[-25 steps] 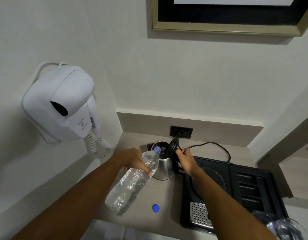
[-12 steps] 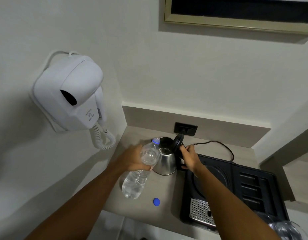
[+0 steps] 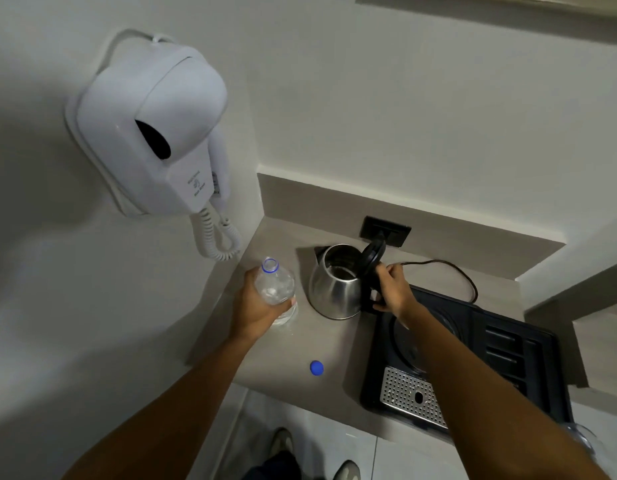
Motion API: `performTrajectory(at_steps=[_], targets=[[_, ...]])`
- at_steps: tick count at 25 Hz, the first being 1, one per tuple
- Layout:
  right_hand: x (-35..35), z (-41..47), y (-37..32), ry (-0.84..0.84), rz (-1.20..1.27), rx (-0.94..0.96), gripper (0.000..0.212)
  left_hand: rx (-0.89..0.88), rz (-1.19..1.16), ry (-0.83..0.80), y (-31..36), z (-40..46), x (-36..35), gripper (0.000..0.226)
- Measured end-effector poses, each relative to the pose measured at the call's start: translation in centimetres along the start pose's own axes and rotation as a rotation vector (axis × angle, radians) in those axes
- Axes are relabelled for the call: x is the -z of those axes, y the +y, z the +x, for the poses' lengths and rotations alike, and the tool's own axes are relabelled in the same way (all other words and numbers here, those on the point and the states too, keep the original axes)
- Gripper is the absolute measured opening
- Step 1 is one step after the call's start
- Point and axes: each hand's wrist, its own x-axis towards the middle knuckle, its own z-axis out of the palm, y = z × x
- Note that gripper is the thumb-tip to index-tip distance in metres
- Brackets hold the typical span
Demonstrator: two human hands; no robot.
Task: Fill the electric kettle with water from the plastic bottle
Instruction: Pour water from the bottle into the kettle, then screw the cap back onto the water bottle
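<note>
The steel electric kettle (image 3: 335,289) stands on the beige counter (image 3: 335,344) with its black lid (image 3: 372,259) swung up and open. My right hand (image 3: 392,289) grips the kettle's black handle. Left of the kettle, the clear plastic bottle (image 3: 276,284) stands upright on the counter, uncapped, with a blue ring at its neck. My left hand (image 3: 255,308) is wrapped around the bottle's body. The bottle's blue cap (image 3: 316,367) lies loose on the counter near the front edge.
A white wall-mounted hair dryer (image 3: 154,133) with a coiled cord hangs to the left. A black tray (image 3: 508,344) with a metal drip grate (image 3: 411,396) sits right of the kettle. A black cord (image 3: 449,268) runs to the wall socket (image 3: 386,231). Glassware shows at the lower right corner.
My left hand has swung the bottle from tilted over the kettle's mouth back to upright and lowered it onto the counter left of the kettle. My right hand stays on the handle.
</note>
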Motion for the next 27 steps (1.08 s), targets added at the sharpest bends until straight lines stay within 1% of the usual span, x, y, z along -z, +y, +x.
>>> performTrajectory(at_steps=[3,5,7,8,9,10,11,12,13,14,16,18,19,21,22,24,26,27], targets=[[-0.1,-0.1,-0.1,-0.005,0.005,0.005,0.037,0.046,-0.054,-0.057,-0.8,-0.1,-0.5,0.092],[-0.1,-0.2,-0.2,-0.001,-0.009,0.012,0.037,0.079,-0.143,-0.082,-1.2,-0.9,-1.0,0.107],[-0.1,-0.4,-0.4,0.003,-0.032,0.013,0.039,0.129,-0.19,-0.057,-2.0,-2.4,-1.9,0.124],[-0.1,-0.5,-0.5,0.005,-0.037,0.012,0.039,0.166,-0.153,-0.02,-2.6,-3.5,-2.4,0.126],[-0.1,-0.5,-0.5,0.006,-0.041,0.011,0.04,0.221,-0.081,0.027,-3.1,-4.9,-3.0,0.122],[-0.1,-0.6,-0.5,0.007,-0.044,0.009,0.041,0.271,0.004,0.076,-3.5,-6.4,-3.5,0.113],[-0.2,-0.6,-0.5,0.008,-0.047,0.008,0.042,0.285,0.086,0.117,-3.9,-7.8,-4.2,0.101],[-0.2,-0.5,-0.5,0.008,-0.052,0.007,0.043,0.262,0.141,0.125,-4.1,-9.0,-5.0,0.09],[-0.2,-0.5,-0.5,0.006,-0.057,0.009,0.043,0.199,0.174,0.092,-4.2,-9.9,-5.7,0.078],[-0.2,-0.5,-0.4,0.002,-0.063,0.012,0.043,0.118,0.211,0.014,-4.1,-10.7,-6.4,0.068],[-0.3,-0.5,-0.4,0.005,-0.064,0.012,0.045,-0.098,0.335,-0.189,-4.0,-11.5,-7.4,0.052],[-0.3,-0.4,-0.3,0.016,-0.062,0.008,0.048,-0.374,0.476,-0.282,-4.5,-11.6,-7.9,0.029],[-0.3,-0.3,-0.3,0.017,-0.059,0.011,0.046,-0.471,0.512,-0.317,-4.9,-11.5,-8.1,0.021],[-0.3,-0.3,-0.2,0.012,-0.059,0.017,0.042,-0.529,0.495,-0.391,-5.3,-11.5,-7.7,0.039],[-0.3,-0.3,-0.2,0.012,-0.061,0.02,0.042,-0.533,0.462,-0.404,-5.2,-11.3,-7.3,0.042],[-0.3,-0.3,-0.3,0.018,-0.056,0.015,0.041,-0.549,0.355,-0.392,-4.6,-10.8,-6.4,0.037],[-0.3,-0.4,-0.3,0.016,-0.049,0.014,0.039,-0.547,0.177,-0.354,-2.7,-9.9,-4.9,0.027],[-0.3,-0.4,-0.3,0.012,-0.046,0.016,0.039,-0.56,0.09,-0.289,-1.3,-9.1,-3.9,0.025]])
